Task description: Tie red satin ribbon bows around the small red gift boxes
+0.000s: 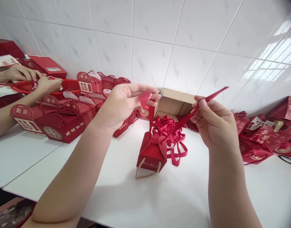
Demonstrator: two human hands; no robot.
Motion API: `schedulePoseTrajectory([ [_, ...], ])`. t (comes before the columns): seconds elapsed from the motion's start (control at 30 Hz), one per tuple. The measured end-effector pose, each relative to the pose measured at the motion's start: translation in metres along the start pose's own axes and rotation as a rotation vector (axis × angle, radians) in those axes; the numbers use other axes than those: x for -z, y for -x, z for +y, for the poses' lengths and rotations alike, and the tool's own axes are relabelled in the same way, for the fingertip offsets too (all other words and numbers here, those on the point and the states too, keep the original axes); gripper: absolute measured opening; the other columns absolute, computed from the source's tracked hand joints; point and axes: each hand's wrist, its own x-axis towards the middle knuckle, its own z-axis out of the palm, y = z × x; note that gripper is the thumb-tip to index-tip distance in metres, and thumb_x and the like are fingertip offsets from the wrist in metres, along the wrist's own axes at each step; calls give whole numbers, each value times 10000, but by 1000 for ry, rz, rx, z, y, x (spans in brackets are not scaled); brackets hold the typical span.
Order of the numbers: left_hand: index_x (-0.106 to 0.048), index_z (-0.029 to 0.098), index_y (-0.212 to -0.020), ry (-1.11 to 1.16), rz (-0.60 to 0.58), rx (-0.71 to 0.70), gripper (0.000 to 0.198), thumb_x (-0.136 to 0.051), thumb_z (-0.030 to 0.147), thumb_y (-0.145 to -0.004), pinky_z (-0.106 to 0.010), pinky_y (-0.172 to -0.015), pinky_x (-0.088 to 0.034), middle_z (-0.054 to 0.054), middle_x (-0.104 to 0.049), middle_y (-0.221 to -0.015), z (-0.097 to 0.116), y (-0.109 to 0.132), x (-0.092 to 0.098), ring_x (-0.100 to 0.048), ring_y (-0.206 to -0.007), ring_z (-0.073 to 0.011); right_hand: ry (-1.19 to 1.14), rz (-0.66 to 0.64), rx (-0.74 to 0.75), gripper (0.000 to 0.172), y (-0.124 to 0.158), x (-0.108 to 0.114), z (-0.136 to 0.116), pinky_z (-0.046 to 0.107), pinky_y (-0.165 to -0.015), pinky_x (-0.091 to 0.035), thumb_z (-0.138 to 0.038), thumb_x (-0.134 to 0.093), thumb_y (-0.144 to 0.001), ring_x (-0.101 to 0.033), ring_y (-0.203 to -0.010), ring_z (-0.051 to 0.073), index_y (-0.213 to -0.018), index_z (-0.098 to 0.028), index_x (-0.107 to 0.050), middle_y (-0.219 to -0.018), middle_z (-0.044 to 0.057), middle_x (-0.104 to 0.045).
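A small red gift box with gold lettering and a twisted rope handle stands on the white table. A red ribbon rises from its top, with one end going up to each hand. My left hand has one ribbon end pinched between thumb and fingers, above and left of the box. My right hand grips the other end between thumb and forefinger, off to the right, and its tip sticks out past the fingers. Behind the box lies a heap of loose red ribbon.
An open cardboard box lies against the tiled wall. Several red gift boxes line the left, and more red boxes are at the right. Another person's hands work over a red basket at far left.
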Motion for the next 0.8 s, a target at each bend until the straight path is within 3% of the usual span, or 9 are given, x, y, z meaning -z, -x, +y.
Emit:
schedulePoseTrajectory([
  [0.2,-673,163,-785,35,72,-36,120,-616,263,-814,-171,-452,-394,-18,-643,-707,-2,-1,-4,-601,-624,-99,84,62,61,263,1,0,-2,249,-605,-537,-326,-652,-804,-633,-799,142,-1061,-276,-637,-856,-2,-650],
  [0.4,-658,165,-749,90,153,-11,90,-614,225,-800,-172,-505,-419,-12,-631,-735,0,-1,-7,-616,-737,-127,6,93,67,228,3,-1,-4,265,-685,-559,-291,-656,-802,-649,-894,158,-1023,-253,-613,-925,6,-669],
  [0.57,-651,162,-735,119,99,1,112,-597,227,-809,-219,-662,-494,-18,-648,-761,4,0,-9,-636,-864,-169,16,60,116,110,3,1,-3,316,-743,-561,-303,-618,-826,-649,-932,181,-930,-268,-630,-1041,8,-652],
  [0.8,-661,154,-751,123,72,1,138,-565,222,-823,-254,-672,-517,-22,-640,-757,8,3,-10,-651,-817,-175,39,57,130,81,6,0,-10,365,-779,-553,-318,-592,-844,-639,-945,202,-897,-287,-645,-987,9,-656],
])
